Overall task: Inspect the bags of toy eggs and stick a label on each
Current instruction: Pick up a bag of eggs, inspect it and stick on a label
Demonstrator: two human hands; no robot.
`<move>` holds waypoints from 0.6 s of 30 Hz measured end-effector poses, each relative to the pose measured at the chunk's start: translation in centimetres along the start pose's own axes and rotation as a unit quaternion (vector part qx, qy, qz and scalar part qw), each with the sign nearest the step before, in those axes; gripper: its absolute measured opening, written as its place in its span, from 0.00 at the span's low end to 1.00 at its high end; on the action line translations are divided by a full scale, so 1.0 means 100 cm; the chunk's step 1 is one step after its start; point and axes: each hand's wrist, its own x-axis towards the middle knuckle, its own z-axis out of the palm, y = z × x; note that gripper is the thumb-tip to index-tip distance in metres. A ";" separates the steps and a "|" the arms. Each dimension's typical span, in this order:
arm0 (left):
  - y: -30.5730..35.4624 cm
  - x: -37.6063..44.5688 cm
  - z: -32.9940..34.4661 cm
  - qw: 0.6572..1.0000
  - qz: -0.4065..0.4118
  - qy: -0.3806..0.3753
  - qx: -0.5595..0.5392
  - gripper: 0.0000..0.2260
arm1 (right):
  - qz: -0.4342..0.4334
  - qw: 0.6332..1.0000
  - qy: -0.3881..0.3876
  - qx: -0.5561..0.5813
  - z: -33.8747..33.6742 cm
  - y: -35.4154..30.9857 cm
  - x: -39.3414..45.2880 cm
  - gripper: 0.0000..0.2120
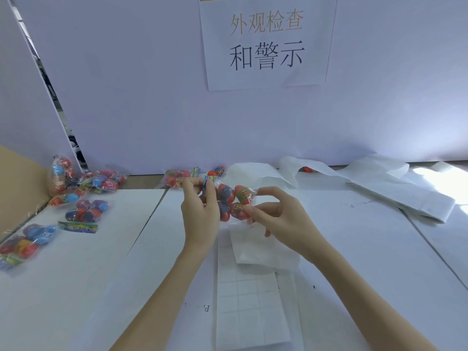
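Both hands, left hand (200, 211) and right hand (278, 219), pinch 1 bag (231, 201) between their fingers for inspection; next likely needs a label from the sheet (250, 300) below.

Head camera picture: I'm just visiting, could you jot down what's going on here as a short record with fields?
Held item: bag of toy eggs, clear, mostly red eggs, raised above the table
Left hand: grips the bag's left end
Right hand: pinches the bag's right edge
Label sheet: white grid, flat on the table below the hands
Other bags: piled at the left
Wall sign: printed Chinese characters
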 end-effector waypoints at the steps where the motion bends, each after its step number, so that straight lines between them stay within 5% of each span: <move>1: 0.002 0.001 -0.001 0.998 -0.045 -0.013 -0.045 0.04 | 0.004 1.000 -0.003 0.013 -0.001 -0.001 0.000 0.13; 4: 0.009 0.006 -0.006 0.979 -0.136 -0.058 -0.140 0.08 | 0.002 0.999 -0.014 0.031 -0.009 -0.005 0.000 0.09; 7: 0.010 0.012 -0.013 0.974 -0.134 -0.142 -0.113 0.16 | -0.019 1.000 -0.012 0.019 -0.012 -0.007 -0.001 0.12; 10: 0.010 0.006 -0.010 0.960 -0.113 -0.243 -0.083 0.12 | -0.043 0.999 0.001 -0.001 -0.010 -0.008 -0.002 0.09; 18: 0.011 0.003 -0.006 0.965 -0.161 -0.139 -0.153 0.05 | -0.048 0.993 0.091 -0.055 -0.011 -0.003 0.003 0.12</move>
